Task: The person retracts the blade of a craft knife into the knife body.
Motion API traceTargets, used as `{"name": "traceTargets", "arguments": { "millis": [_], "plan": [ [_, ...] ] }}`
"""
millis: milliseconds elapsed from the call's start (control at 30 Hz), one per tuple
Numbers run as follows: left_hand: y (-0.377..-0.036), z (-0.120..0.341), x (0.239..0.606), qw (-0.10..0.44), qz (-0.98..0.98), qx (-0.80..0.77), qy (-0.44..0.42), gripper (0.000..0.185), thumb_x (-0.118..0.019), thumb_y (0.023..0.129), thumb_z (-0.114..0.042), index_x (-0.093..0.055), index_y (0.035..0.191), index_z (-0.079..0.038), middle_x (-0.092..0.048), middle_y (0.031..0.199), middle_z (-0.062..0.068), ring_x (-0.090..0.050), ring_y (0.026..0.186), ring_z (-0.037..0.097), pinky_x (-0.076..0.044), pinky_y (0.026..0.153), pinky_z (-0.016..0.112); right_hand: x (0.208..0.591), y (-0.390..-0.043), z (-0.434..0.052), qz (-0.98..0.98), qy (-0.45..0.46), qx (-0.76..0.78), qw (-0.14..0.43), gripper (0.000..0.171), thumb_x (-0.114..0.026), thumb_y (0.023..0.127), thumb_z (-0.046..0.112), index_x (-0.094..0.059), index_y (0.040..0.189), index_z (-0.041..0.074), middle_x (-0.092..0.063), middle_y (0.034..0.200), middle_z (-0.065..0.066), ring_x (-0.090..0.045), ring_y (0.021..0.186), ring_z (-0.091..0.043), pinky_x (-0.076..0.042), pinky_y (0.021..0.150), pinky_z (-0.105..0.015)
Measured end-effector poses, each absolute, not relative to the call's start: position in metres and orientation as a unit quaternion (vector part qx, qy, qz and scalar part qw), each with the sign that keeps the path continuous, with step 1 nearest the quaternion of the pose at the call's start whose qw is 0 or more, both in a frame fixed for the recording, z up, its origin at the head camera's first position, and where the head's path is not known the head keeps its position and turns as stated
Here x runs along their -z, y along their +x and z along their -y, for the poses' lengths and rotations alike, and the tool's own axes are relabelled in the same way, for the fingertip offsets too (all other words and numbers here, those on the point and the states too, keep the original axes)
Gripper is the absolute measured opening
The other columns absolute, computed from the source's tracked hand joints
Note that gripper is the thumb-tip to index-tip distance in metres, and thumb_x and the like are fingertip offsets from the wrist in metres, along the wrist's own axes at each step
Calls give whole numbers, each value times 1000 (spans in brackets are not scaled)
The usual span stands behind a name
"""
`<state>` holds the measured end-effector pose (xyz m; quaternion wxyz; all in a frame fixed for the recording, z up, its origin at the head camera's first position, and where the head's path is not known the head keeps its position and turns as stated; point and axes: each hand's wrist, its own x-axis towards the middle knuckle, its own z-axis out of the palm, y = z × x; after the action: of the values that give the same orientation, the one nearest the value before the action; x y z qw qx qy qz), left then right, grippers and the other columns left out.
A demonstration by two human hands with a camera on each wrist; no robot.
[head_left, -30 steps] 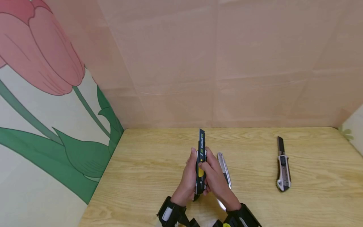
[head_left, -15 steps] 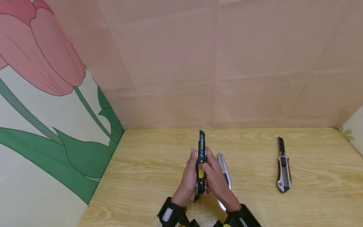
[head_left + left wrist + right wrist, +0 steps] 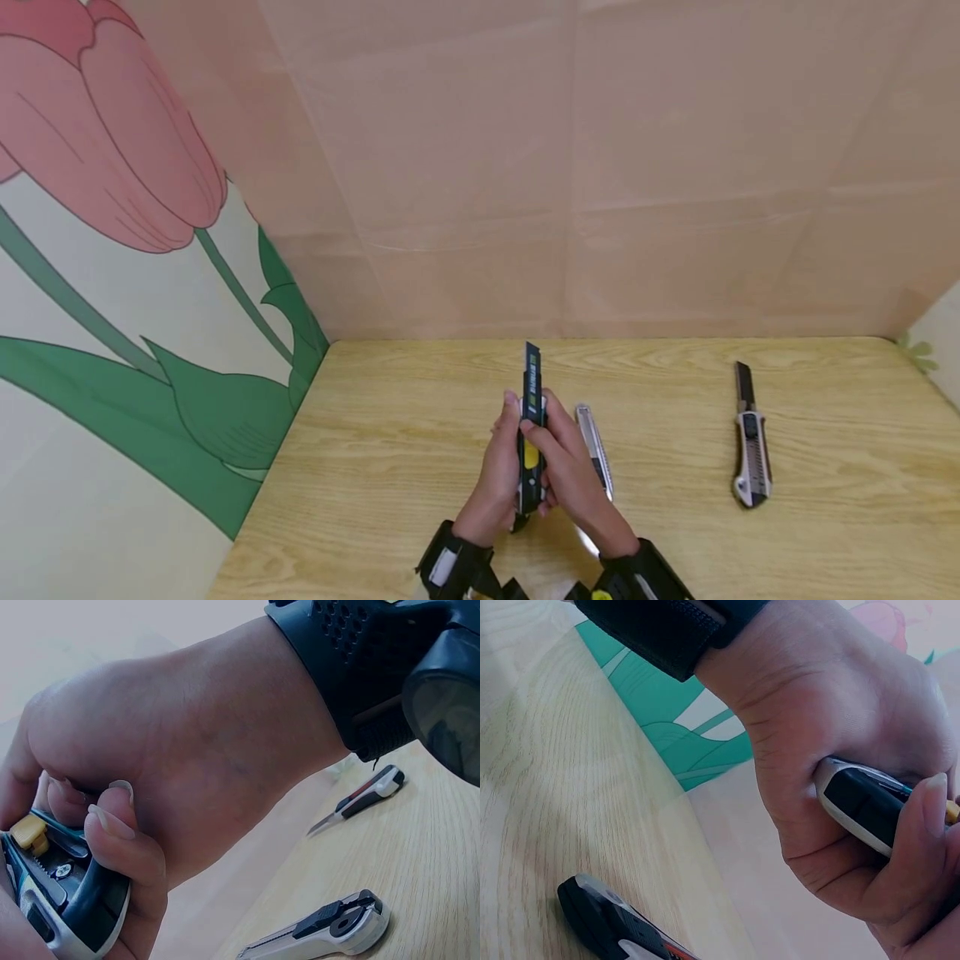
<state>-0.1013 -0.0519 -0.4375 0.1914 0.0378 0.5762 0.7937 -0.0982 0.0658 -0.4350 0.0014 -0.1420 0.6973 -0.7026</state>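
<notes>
Held item: black utility knife with yellow slider (image 3: pixel 531 433) (blade out, pointing away)
Left hand (image 3: pixel 497 475): fingers curled round its handle
Right hand (image 3: pixel 572 479): likewise gripping, thumb above slider
Surface: light wooden table (image 3: pixel 390 467)

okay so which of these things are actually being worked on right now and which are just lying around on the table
In hand:
black and yellow knife, blade out, gripped by the left hand and the right hand

Lying about:
silver knife, on the table just right of the hands
grey knife, blade out, further right
flower picture on the left wall
</notes>
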Motion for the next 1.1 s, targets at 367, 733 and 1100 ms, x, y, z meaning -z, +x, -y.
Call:
{"name": "traceTargets", "arguments": {
  "millis": [367,733,1100],
  "plan": [
    [-102,53,438,210,-564,-797,45,81,-26,96,-82,-51,139,-19,-56,69,4,-54,49,15,-48,40,26,434,-96,-67,-701,-125,702,16,34,-37,103,5,-51,133,13,-64,119,-11,-57,96,-30,-52,75,-34],
    [-102,52,437,209,-574,-790,51,74,-26,96,-82,-50,125,-18,-54,63,3,-54,44,15,-47,37,26,435,-94,-67,-704,-129,698,17,39,-33,101,2,-48,135,16,-61,121,-7,-56,91,-30,-51,68,-32],
    [-102,52,437,199,-577,-790,54,76,-25,96,-81,-54,123,-16,-55,67,3,-55,47,15,-49,39,26,437,-96,-67,-706,-144,693,9,39,-33,100,1,-47,134,14,-61,120,-7,-56,91,-29,-52,71,-32]
  ]
}}
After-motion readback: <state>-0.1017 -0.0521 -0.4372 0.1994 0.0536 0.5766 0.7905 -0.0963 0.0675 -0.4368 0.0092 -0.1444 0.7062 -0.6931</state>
